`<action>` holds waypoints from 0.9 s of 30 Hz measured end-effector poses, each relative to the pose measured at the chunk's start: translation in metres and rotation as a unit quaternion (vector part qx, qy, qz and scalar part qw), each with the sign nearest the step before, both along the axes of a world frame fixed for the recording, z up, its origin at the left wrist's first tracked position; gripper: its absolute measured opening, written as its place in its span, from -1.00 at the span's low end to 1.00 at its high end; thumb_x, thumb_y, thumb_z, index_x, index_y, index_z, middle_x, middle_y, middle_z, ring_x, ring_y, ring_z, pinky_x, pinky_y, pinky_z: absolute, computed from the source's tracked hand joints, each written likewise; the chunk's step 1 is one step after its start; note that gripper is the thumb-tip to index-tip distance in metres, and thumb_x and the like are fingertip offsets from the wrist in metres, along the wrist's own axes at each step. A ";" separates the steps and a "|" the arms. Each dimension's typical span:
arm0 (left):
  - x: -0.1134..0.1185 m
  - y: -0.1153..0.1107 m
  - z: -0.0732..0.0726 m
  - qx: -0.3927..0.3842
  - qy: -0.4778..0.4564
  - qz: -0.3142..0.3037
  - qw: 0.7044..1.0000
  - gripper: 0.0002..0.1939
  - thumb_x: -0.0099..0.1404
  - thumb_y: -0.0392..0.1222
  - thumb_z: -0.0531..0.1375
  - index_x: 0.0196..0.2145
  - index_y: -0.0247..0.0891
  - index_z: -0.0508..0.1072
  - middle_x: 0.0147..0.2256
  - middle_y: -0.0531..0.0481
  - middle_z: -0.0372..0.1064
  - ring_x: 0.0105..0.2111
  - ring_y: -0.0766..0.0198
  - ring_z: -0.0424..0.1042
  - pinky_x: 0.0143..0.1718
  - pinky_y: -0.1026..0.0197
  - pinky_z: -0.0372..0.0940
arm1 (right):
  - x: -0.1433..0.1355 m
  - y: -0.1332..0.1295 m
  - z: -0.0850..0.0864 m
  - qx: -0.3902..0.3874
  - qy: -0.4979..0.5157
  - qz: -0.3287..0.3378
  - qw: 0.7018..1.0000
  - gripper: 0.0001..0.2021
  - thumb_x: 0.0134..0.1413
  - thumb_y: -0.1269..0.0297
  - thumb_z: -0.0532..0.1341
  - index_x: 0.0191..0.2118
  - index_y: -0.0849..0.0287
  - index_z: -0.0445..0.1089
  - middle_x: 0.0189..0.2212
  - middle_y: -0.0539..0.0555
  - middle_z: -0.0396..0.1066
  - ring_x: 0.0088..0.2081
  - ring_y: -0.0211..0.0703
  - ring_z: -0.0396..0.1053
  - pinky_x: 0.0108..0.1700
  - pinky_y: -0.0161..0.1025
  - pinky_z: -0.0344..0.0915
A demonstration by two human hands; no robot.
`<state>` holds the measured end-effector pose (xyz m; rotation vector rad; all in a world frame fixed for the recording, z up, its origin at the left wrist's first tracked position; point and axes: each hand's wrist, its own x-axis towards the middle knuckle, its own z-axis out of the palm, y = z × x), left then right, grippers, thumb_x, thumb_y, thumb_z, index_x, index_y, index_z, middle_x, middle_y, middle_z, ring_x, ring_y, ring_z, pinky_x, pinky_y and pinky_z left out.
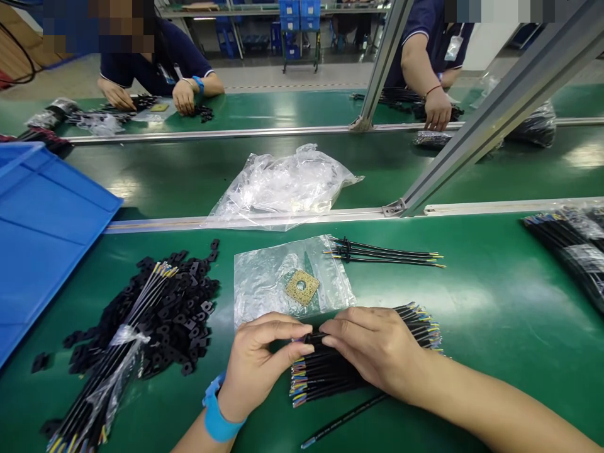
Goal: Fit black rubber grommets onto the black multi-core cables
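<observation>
My left hand [262,358], with a blue band at the wrist, pinches a small black plastic piece between thumb and fingertips. My right hand [382,346] grips a short black cable [317,338] whose end meets that piece; fingers hide most of both. Directly under the hands lies a pile of black cables [330,377] with coloured wire ends. One loose cable [346,420] lies in front of it. Beyond my hands, a yellow sponge [302,287] with a hole rests on a clear plastic bag [259,277]. Several cables with black pieces on them [387,253] lie behind the pile.
Left are a heap of black plastic clips [184,314], a tied cable bundle [127,346] and a blue bin [51,207]. A crumpled bag [283,182] lies across the rail. A metal post [472,119] slants at right, near wrapped cables [576,251]. Two people work opposite.
</observation>
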<state>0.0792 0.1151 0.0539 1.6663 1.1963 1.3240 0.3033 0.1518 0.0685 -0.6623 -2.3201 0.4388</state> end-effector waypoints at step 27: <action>0.003 -0.005 -0.001 -0.061 -0.034 0.009 0.998 -0.69 0.11 -0.10 0.52 -0.16 -0.08 0.70 -0.41 0.01 0.66 -0.41 0.20 0.65 -0.30 0.26 0.55 | -0.002 0.007 0.003 -0.148 0.016 0.056 0.987 -0.64 0.54 0.14 0.05 -0.18 0.24 0.50 -0.42 0.06 0.47 -0.44 -0.29 0.41 -0.37 -0.37 0.37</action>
